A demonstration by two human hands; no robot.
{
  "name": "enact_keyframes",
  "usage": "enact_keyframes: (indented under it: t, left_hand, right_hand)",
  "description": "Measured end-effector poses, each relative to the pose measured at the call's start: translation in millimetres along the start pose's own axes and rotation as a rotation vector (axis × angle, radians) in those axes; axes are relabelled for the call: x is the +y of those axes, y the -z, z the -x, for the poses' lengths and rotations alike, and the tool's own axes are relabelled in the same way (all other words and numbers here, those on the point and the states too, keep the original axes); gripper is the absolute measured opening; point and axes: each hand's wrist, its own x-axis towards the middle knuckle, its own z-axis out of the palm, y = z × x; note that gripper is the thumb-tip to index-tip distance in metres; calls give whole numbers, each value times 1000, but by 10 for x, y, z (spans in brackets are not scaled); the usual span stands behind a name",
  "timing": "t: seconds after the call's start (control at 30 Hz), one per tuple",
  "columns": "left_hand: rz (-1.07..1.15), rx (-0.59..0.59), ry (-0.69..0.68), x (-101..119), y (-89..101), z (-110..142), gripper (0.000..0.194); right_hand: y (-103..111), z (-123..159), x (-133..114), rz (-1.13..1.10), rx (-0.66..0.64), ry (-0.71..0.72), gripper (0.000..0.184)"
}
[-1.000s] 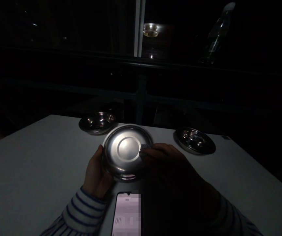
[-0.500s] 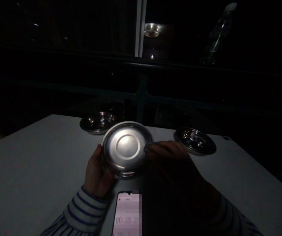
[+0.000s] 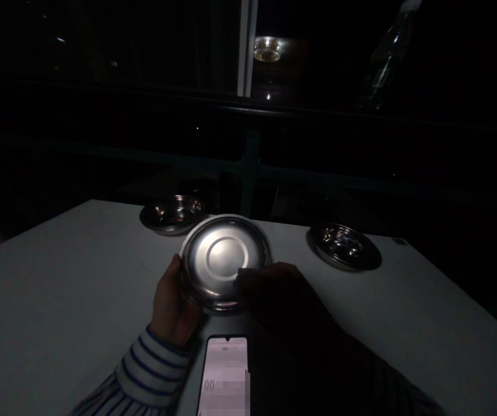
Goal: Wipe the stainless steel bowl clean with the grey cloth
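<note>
A round stainless steel bowl (image 3: 226, 257) is held bottom up over the table, its ringed base facing me. My left hand (image 3: 174, 306) grips the bowl's left rim, thumb at the near side and the other fingers partly hidden beneath. In deep shadow, my right hand (image 3: 281, 294) is closed at the lower right of the bowl. Its fingertips press a small grey wad (image 3: 247, 271), which looks like a steel wool pad, against the bowl's underside; most of the wad is hidden.
Two more steel bowls stand upright on the white table (image 3: 79, 289): the left bowl (image 3: 173, 216) at the far edge, the right bowl (image 3: 344, 248) beyond my right hand. A lit phone (image 3: 222, 370) lies in front of me. Behind is a dark window with a bottle (image 3: 387, 63).
My right hand has moved left and down across the bowl's underside with the wad, from its right edge to the lower right. My left hand and the bowl have hardly moved.
</note>
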Motion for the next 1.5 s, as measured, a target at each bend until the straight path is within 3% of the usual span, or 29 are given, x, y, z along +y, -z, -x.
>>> enact_keyframes:
  t: [0.07,0.2,0.37,0.57,0.73,0.9,1.07,1.27,1.5]
  left_hand:
    - [-5,-4,13,6,1,7,29]
    - [-16,-5,23,15,-3,28,32]
    - [-34,34,24,-1,-6,33,33]
    - [-29,48,-23,-7,-10,33,34]
    - [-8,56,11,-23,-6,46,29]
    - [-27,30,-59,-20,-10,61,33]
    - [18,37,34,-45,-38,87,31]
    - [-14,42,-52,-39,-40,81,31]
    - [-33,-23,110,-148,-94,246,29]
  right_hand:
    - [16,-14,-8,-20,6,32,14]
    - [68,-9,69,55,-47,-69,18]
    - [-60,4,-51,-27,26,-52,16]
    - [-76,29,-60,-29,-26,-22,18]
    - [-188,66,-143,-51,49,-91,21]
    - [-184,43,-141,-45,-33,2,19]
    - [-239,109,-293,9,9,-136,29]
    - [-271,115,-248,-19,-20,-47,23]
    - [-169,57,-378,67,5,-89,27]
